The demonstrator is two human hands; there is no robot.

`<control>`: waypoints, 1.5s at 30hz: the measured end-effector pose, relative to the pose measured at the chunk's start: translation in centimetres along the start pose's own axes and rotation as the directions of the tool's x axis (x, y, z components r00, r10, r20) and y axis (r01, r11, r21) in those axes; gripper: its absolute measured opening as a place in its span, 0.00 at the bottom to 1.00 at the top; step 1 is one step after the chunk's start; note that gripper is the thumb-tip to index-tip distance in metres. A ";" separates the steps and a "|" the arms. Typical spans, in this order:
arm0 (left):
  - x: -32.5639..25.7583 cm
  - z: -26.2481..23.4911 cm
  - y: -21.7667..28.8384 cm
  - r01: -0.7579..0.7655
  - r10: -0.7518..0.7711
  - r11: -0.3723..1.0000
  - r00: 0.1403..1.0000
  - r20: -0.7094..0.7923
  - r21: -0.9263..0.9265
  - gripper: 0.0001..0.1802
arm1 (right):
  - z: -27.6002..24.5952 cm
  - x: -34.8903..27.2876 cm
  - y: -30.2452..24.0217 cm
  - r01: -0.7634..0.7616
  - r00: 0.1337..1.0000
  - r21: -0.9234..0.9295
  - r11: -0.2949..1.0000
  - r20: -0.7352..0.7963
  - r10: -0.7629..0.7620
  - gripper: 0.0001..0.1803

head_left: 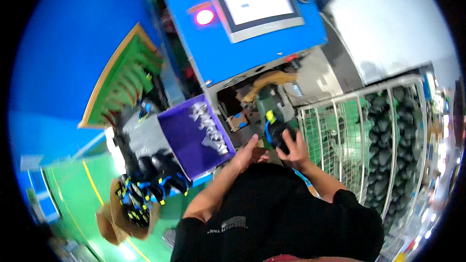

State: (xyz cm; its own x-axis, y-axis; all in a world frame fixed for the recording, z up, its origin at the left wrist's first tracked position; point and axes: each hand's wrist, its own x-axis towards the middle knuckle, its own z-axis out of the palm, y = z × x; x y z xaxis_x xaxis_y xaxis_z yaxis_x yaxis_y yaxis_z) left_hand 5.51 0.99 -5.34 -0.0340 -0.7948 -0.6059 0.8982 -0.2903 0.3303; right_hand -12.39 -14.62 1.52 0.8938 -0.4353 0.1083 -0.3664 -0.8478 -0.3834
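Note:
A black shoe upper (278,133) with blue trim and a bright yellow tab is under my right hand (294,151). The fingers and thumb of that hand close around its near end. To its left, my left hand (253,153) has its thumb raised apart from the fingers, and nothing shows in it. Just beyond both hands is the working opening of a blue machine (194,43), with a tan curved part (269,83) and metal fittings inside. Blur hides the finer details of the upper.
Left of my hands, a purple bin (182,140) holds whitish pieces along one side. Several more black uppers (158,170) hang below it, beside a brown sack (110,218). A white wire rack (361,150) with black rounded items stands close on the right. The machine carries a lit screen (259,5).

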 end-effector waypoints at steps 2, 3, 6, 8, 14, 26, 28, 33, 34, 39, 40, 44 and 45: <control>0.7 -0.2 -2.2 0.046 -0.040 0.998 0.992 0.121 -0.051 0.41 | -2.1 -1.4 -1.5 0.098 0.973 0.008 0.995 0.207 -0.097 0.49; 0.6 -0.7 -3.2 0.089 -0.086 0.996 0.993 0.079 -0.030 0.40 | -3.8 -2.6 -2.8 0.121 0.947 0.016 0.992 0.298 -0.120 0.49; 0.0 -0.6 -3.1 0.167 -0.167 0.985 0.986 0.007 0.034 0.35 | -6.7 -1.1 -2.8 -0.292 0.866 0.275 0.916 0.483 0.131 0.53; -1.6 0.7 -2.6 0.124 -0.126 0.991 0.990 0.059 0.043 0.30 | -5.3 0.6 -0.9 -0.717 0.677 0.407 0.566 0.602 0.424 0.55; -1.7 -3.1 -6.4 0.011 0.007 0.982 0.996 -0.094 0.190 0.26 | 7.3 3.2 0.6 -0.296 0.942 0.955 0.002 0.292 0.164 0.49; -5.5 14.0 -6.3 0.014 0.226 0.679 0.947 -0.227 0.734 0.43 | -12.4 -23.8 9.3 -0.600 0.418 0.707 0.375 -0.122 0.900 0.42; 0.2 11.9 -6.2 0.079 0.017 0.740 0.991 -0.136 0.668 0.42 | -8.8 -33.5 12.2 -0.681 -0.026 0.672 0.290 -0.418 0.908 0.43; 8.3 11.6 -7.6 0.064 0.028 0.229 0.997 -0.072 0.971 0.40 | -12.3 -49.8 12.9 -0.767 -0.509 0.641 0.025 -0.632 0.584 0.44; 8.9 12.2 -7.8 0.107 -0.007 0.312 0.994 -0.110 0.944 0.38 | -14.9 -51.5 12.9 -0.659 -0.600 0.751 -0.038 -0.494 0.629 0.43; 12.1 13.5 -9.7 0.303 -0.104 0.510 0.951 -0.293 0.805 0.25 | -19.2 -62.4 19.4 -0.669 -0.565 0.732 0.133 -0.616 0.549 0.35; 12.0 14.5 -9.7 0.321 -0.123 0.470 0.946 -0.299 0.822 0.23 | -19.7 -63.9 21.3 -0.693 -0.554 0.709 0.133 -0.642 0.530 0.32; 13.0 14.1 -9.4 0.353 -0.198 0.394 0.934 -0.297 0.849 0.13 | -20.1 -70.8 31.0 -0.813 -0.394 0.515 0.271 -0.829 0.397 0.29; 13.0 14.7 -10.2 0.370 -0.201 0.382 0.928 -0.314 0.847 0.12 | -19.6 -74.1 32.7 -0.822 -0.380 0.488 0.293 -0.853 0.357 0.26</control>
State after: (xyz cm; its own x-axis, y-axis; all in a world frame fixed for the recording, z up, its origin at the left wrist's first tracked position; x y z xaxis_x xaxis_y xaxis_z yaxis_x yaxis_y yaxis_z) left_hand -10.54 -14.25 -5.96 -0.0744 -0.5114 -0.8561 -0.0410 -0.8562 0.5151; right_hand -95.70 -15.98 -1.06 -0.6910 -0.3958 0.6048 -0.7156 0.2569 -0.6495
